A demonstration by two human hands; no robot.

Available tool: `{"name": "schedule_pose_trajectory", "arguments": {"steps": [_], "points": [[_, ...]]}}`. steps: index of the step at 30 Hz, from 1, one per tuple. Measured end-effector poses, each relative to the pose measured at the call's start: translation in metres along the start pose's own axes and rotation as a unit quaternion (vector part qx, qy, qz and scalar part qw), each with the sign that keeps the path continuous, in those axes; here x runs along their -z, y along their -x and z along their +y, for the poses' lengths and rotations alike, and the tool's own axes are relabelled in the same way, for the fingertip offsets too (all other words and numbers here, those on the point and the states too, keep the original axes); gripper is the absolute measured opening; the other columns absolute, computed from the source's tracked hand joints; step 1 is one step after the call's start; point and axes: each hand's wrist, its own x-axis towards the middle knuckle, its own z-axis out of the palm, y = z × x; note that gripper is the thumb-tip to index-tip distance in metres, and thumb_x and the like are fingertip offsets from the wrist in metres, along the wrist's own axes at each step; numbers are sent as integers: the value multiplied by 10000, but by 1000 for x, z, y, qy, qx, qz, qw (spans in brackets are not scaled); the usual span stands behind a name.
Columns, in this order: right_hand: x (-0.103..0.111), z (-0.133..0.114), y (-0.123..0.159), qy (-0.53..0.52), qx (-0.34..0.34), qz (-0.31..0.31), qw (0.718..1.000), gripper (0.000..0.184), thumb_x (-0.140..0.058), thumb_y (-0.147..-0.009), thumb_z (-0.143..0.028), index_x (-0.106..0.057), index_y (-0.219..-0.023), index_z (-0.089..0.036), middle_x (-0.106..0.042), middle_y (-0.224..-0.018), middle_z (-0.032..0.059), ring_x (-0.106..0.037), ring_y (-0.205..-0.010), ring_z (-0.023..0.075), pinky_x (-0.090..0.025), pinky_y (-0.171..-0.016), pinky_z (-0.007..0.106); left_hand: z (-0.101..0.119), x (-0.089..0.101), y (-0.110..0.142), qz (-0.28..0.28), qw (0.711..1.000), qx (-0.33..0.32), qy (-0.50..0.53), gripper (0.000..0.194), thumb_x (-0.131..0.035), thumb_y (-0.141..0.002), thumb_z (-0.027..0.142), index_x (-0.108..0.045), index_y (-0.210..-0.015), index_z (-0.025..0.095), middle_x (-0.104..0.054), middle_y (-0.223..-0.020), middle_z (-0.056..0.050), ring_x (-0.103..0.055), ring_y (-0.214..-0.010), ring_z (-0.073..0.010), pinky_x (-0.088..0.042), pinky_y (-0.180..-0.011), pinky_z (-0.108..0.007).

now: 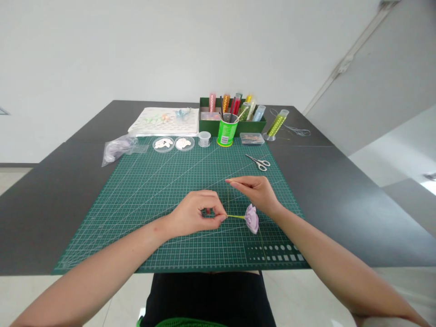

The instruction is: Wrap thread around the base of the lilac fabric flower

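Note:
A pale lilac artificial flower (252, 219) lies sideways above the cutting mat (146, 204), its bloom pointing right. My left hand (200, 211) pinches the flower's thin green stem (235, 216) between thumb and fingertip. Up and to the right, my right hand (255, 188) is closed in a pinch, fingertips pointing left. A fine greenish thread (228, 200) runs from those fingertips down to the stem by my left fingertips. Beyond the right hand, white-handled scissors (259, 162) rest on the mat.
At the back stand a green box (252, 129) with several thread spools, a green can (227, 131) with tools, and a yellow-green spool (277, 125). Two dishes of white pieces (163, 144), a small clear case (252, 139), a plastic bag (117, 149) and papers (163, 121) lie there too.

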Motion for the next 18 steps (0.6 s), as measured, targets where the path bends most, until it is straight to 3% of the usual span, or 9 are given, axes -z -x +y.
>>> {"name": "schedule_pose_trajectory", "arguments": {"steps": [7,18], "points": [[-1,5,0,2,-8,-37,999,231,-719,-877,-398,-852,-974,-237,-826,-1020,73,-801,-960,268,-647,-884,386,0,8,-1,71,997,-38,-13,141,-693,-867,123,-683,-736,175,-679,-676,5,-586,-624,-95,-454,-569,-198],[-2,6,3,19,-4,-65,998,256,-716,-891,-413,-849,-985,-216,-831,-994,83,-805,-904,265,-653,-805,386,3,12,-3,108,994,-27,-25,156,-675,-865,114,-678,-722,175,-644,-646,21,-559,-607,-89,-463,-576,-199]]}}
